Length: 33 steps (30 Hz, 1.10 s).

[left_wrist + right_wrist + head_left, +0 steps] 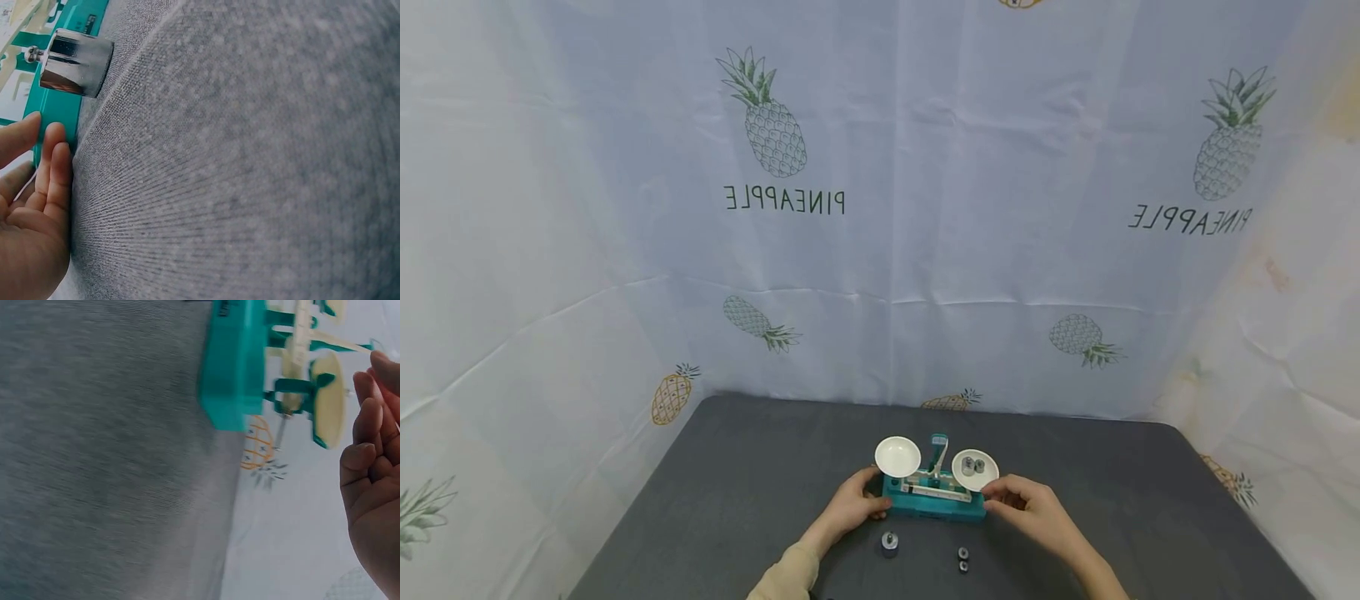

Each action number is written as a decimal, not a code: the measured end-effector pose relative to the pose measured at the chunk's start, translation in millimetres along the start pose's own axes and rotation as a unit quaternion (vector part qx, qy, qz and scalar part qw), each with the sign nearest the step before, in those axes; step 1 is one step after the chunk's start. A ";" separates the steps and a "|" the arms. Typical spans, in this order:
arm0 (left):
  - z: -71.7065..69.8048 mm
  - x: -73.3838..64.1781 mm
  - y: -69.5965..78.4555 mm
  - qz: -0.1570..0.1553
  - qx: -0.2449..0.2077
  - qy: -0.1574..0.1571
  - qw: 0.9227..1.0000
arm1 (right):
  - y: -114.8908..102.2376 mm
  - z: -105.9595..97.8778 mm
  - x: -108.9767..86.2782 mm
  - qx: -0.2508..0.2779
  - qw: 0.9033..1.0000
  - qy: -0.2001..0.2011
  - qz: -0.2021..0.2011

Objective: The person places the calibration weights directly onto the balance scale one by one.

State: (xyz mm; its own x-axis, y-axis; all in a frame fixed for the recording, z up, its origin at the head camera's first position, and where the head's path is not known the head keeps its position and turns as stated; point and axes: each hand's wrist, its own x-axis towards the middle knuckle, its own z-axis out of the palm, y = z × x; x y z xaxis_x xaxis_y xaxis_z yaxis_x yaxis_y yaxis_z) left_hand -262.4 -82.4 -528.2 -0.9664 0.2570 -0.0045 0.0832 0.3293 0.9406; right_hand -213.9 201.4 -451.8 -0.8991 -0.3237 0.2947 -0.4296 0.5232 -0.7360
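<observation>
Dark grey tabletop (760, 483), backed by a pineapple-print cloth (955, 233), supports the work. Left hand (850, 504) grips the left end of the teal base (928, 506) of a two-pan balance (937, 457), thumb toward the front. Right hand (1036, 510) is at the near-right rim of the right pan (973, 484), fingers bent; whether they pinch anything cannot be told. Two metal weights (967, 467) stand in that pan; the left pan (898, 457) shows none. One larger knobbed weight (890, 544) stands in front of the base, with two small weights (963, 553) to its right.

Step in hand, as judged: steadying the balance. Apply light, level pressure to the base; avoid knocking the pan rim, which could topple the weights. Forearms (1078, 550) reach inward from the near side, flanking the balance.
</observation>
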 end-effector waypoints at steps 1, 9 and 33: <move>0.0 0.1 -0.7 0.000 0.000 0.000 1.000 | 2.0 2.1 -1.3 0.011 1.000 -0.010 0.004; 0.8 0.1 -3.1 0.006 -0.008 -0.001 1.000 | 30.2 22.8 -5.0 0.045 0.997 -0.069 0.001; -3.2 -10.0 19.0 0.006 -0.012 0.001 1.000 | 45.5 41.3 -3.1 0.050 0.975 -0.203 0.073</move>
State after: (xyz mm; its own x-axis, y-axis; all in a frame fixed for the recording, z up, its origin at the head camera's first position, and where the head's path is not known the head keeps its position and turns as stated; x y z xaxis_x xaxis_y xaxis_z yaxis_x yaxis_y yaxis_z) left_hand -251.9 -81.6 -509.2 -0.9660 0.2583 0.0070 0.0884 0.3049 0.9483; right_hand -227.1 193.7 -511.4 -0.8342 -0.5471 -0.0687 -0.2706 0.5147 -0.8135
